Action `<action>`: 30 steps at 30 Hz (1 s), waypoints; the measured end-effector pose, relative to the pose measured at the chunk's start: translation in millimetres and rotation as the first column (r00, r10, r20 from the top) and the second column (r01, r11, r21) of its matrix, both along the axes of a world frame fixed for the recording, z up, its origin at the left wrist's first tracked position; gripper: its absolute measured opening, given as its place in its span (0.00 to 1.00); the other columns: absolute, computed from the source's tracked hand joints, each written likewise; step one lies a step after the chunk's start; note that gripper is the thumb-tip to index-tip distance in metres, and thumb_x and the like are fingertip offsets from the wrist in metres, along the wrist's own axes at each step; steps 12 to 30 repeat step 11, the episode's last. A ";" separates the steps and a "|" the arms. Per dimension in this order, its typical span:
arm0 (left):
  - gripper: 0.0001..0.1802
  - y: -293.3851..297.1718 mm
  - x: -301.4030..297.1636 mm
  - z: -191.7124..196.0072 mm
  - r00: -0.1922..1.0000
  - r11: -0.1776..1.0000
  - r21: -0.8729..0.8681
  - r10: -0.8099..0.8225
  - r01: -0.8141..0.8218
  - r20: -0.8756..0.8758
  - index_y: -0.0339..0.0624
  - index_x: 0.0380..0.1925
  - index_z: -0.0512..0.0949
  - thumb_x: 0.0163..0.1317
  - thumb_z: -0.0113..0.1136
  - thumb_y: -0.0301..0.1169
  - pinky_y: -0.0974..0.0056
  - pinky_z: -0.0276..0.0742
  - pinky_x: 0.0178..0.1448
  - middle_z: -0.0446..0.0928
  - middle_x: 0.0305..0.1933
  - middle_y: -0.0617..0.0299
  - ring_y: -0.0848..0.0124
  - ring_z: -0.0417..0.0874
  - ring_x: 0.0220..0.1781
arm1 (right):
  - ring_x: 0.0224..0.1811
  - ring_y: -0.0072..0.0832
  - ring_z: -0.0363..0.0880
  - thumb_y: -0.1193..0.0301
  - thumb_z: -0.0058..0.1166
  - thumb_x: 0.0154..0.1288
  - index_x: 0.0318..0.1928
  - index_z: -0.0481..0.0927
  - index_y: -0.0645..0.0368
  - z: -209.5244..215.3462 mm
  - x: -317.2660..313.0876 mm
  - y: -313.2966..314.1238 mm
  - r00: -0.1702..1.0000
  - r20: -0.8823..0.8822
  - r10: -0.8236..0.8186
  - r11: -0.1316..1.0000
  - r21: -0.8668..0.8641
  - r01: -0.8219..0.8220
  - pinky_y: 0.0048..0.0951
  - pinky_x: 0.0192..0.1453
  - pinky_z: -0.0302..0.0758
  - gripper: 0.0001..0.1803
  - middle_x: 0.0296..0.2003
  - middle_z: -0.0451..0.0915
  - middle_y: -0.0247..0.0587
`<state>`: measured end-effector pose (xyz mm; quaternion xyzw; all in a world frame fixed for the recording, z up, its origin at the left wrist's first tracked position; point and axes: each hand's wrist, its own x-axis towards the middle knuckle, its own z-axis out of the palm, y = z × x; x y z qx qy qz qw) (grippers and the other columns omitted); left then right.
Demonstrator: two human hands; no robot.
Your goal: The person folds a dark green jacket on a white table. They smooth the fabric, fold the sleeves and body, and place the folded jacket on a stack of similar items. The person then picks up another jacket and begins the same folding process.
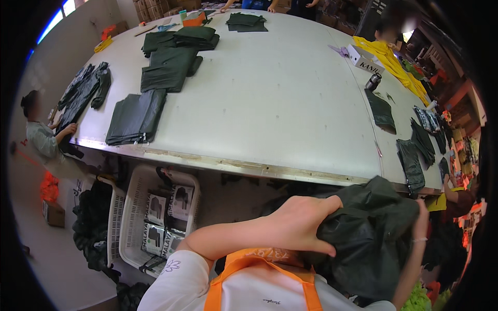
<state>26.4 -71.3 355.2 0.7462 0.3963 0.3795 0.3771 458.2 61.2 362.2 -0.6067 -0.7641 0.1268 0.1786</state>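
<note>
A bunched dark green garment [371,233], shiny like rainwear, is held up in front of my body at the near edge of the table. My left hand [314,220] grips its left side, thumb below and fingers bent over the cloth. At its right side, my right hand [421,220] holds the bundle; its fingers are partly hidden and slightly blurred. The garment's lower part hangs down in front of my orange-strapped apron [259,256].
The large white table [270,103] bears folded dark green stacks [137,116] at left and dark pieces [411,163] at right. A white basket [123,228] holds printed packets below. One co-worker [44,132] handles a dark garment at left; others stand around the table.
</note>
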 end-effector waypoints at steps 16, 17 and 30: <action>0.17 41.8 -57.9 42.9 0.512 0.557 0.518 0.824 -0.649 -0.243 0.41 0.34 0.68 0.41 0.58 0.23 0.50 0.71 0.33 0.76 0.26 0.50 0.48 0.78 0.32 | 0.63 0.31 0.67 0.61 0.40 0.71 0.64 0.64 0.65 152.9 -81.4 54.8 0.588 -0.764 0.266 0.842 -0.113 -0.527 0.33 0.69 0.60 0.27 0.63 0.66 0.45; 0.17 41.8 -57.9 42.9 0.512 0.557 0.518 0.824 -0.649 -0.243 0.41 0.34 0.68 0.41 0.58 0.23 0.50 0.71 0.33 0.76 0.26 0.50 0.48 0.78 0.32 | 0.63 0.31 0.67 0.61 0.40 0.71 0.64 0.64 0.65 152.9 -81.4 54.8 0.588 -0.764 0.266 0.842 -0.113 -0.527 0.33 0.69 0.60 0.27 0.63 0.66 0.45; 0.17 41.8 -57.9 42.9 0.512 0.557 0.518 0.824 -0.649 -0.243 0.41 0.34 0.68 0.41 0.58 0.23 0.50 0.71 0.33 0.76 0.26 0.50 0.48 0.78 0.32 | 0.63 0.31 0.67 0.61 0.40 0.71 0.64 0.64 0.65 152.9 -81.4 54.8 0.588 -0.764 0.266 0.842 -0.113 -0.527 0.33 0.69 0.60 0.27 0.63 0.66 0.45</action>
